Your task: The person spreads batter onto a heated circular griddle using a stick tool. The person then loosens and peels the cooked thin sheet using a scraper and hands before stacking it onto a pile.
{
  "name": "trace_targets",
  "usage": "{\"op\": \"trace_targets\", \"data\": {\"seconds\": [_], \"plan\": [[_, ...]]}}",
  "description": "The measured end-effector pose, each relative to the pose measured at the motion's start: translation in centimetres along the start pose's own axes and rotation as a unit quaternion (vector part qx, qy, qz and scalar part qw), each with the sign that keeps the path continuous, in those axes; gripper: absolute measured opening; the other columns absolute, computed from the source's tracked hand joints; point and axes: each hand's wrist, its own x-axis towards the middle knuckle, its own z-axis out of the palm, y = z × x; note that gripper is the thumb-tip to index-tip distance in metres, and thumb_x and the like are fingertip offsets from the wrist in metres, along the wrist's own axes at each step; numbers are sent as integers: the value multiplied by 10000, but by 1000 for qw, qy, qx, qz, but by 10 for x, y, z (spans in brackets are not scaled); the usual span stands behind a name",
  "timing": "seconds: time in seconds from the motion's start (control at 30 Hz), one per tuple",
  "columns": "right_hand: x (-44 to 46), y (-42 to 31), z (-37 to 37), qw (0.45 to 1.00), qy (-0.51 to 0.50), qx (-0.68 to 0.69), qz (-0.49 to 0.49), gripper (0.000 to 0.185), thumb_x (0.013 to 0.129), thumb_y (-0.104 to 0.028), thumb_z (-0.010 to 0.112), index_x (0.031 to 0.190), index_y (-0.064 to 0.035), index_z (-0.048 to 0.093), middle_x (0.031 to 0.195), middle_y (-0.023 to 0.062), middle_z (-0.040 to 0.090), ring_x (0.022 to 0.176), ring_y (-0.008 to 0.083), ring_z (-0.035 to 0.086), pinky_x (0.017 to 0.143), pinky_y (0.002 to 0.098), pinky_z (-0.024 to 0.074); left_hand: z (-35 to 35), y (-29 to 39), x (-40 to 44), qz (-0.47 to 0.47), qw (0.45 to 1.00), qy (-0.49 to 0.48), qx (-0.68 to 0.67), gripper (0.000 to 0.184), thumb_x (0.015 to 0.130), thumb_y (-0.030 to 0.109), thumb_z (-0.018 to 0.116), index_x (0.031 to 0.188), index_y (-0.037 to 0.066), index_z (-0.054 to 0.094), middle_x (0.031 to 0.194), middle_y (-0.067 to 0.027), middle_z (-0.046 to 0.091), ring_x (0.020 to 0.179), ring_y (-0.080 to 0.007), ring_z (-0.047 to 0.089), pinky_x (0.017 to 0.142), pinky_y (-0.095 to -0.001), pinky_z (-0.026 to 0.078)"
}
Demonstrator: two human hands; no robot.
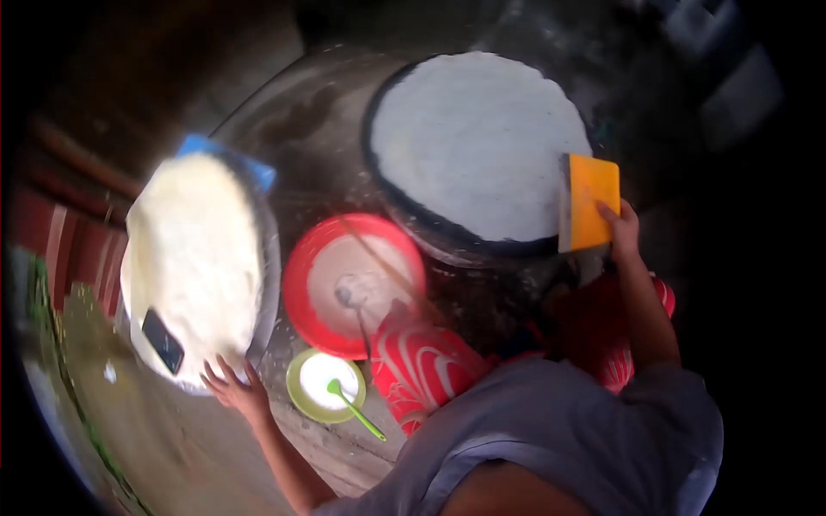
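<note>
My right hand [625, 230] grips a wide yellow scraper [594, 203] with a pale straight edge. The scraper stands at the right rim of a large round griddle [430, 234], its edge over a thin pale sheet of batter [477, 142] that covers most of the plate. At the lower left, my left hand [237, 394] has its fingers spread at the near edge of a pile of thin round pancakes [202, 236]; whether it presses on them I cannot tell. On that pile lies a dark flat object [163, 340], looking like a phone.
Between the griddle and the pile stands a red basin [297, 275] of batter, with a ladle [346, 297] and a stick across it. Nearer me is a green bowl [297, 391] of white stuff holding a green spatula [357, 413]. Something blue [258, 172] shows behind the pile.
</note>
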Motion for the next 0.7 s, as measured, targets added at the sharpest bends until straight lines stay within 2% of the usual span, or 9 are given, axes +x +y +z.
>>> {"op": "trace_targets", "data": {"seconds": [0.07,0.13,0.2,0.3,0.43,0.53,0.6,0.67,0.7], "plan": [[25,16,-28,999,31,-5,-6,352,783,-130,655,1070,28,525,938,87,608,802,166,589,731,277,473,-5,16,-29,14,998,-52,-22,525,809,262,598,1292,145,426,1373,-136,317,1274,-396,244,985,-551,257],[45,20,-46,998,56,-18,-13,404,778,-130,656,1113,34,501,967,109,606,834,184,596,749,295,479,-4,26,-52,46,996,-54,-51,483,796,225,607,1244,108,470,1353,-143,338,1262,-391,258,989,-541,259],[61,18,-54,977,127,-173,-4,423,761,-124,660,1115,50,507,979,135,609,850,196,603,754,298,482,-5,33,-70,71,986,-87,-126,442,790,177,611,1204,74,494,1324,-152,364,1245,-388,279,993,-535,255],[97,40,-74,960,165,-225,17,412,735,-124,663,1092,44,542,951,144,631,820,216,626,749,301,485,-20,53,-71,75,972,-116,-191,414,794,134,604,1188,59,502,1304,-156,385,1239,-383,287,991,-534,253],[103,60,-82,972,149,-173,46,363,737,-113,659,1055,36,566,925,137,640,807,218,630,730,305,489,-37,82,-52,95,960,-117,-236,363,810,119,590,1159,48,523,1297,-156,395,1235,-368,299,998,-521,246],[70,76,-63,989,86,-114,36,309,735,-91,665,1011,18,580,876,114,646,761,196,624,691,303,496,-40,115,-23,63,948,-139,-281,323,822,124,584,1129,34,545,1287,-165,405,1217,-353,330,1001,-485,265],[31,92,-39,998,44,-45,-18,292,731,-75,670,997,2,576,857,110,644,751,180,616,677,310,497,-38,146,2,95,930,-122,-334,316,825,120,582,1121,17,549,1273,-173,418,1197,-349,360,998,-441,287],[-16,97,-10,996,56,-44,-46,293,733,-73,669,998,-4,564,885,109,640,794,190,613,706,302,492,-53,196,26,131,919,-118,-352,327,819,98,581,1131,10,541,1248,-171,444,1183,-342,380,989,-413,308],[-44,80,6,999,26,-25,4,322,744,-81,663,1031,2,543,907,107,638,817,189,613,724,299,487,-59,221,38,160,909,-116,-366,339,805,91,593,1131,12,543,1234,-166,458,1174,-338,389,985,-403,315]]}}
